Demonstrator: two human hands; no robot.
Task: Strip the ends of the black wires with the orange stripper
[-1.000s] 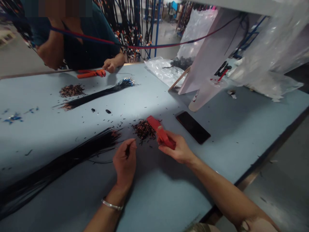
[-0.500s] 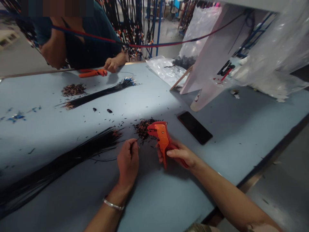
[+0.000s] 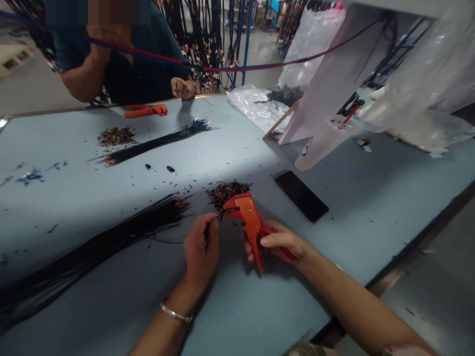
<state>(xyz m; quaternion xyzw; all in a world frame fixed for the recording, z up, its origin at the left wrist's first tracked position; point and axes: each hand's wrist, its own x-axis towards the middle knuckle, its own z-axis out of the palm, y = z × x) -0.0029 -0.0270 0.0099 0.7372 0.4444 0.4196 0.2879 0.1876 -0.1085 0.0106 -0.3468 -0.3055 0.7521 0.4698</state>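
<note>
My right hand [image 3: 276, 243] is closed around the handles of a red and orange wire stripper [image 3: 249, 212], its jaws pointing left. With thumb and finger pinched, my left hand [image 3: 202, 242] holds a thin black wire [image 3: 219, 216] whose tip is at the stripper's jaws; whether it lies inside them I cannot tell. Just behind the jaws is a heap of cut insulation bits [image 3: 227, 192], black with copper-coloured pieces. A thick bundle of black wires [image 3: 107, 243] stretches across the left of the table, its copper-coloured ends near my left hand.
A phone [image 3: 301, 196] lies right of the stripper. Across the table [image 3: 356, 198], a co-worker [image 3: 122, 64] sits behind another orange stripper [image 3: 145, 111], a second wire bundle [image 3: 159, 142] and a scrap pile [image 3: 116, 136]. Plastic bags [image 3: 256, 106] and a slanted white panel [image 3: 315, 84] stand at right.
The stripper has tilted and dropped slightly, and my left hand has brought the wire tip right up to its jaws. The co-worker's hand has lifted away from the other stripper.
</note>
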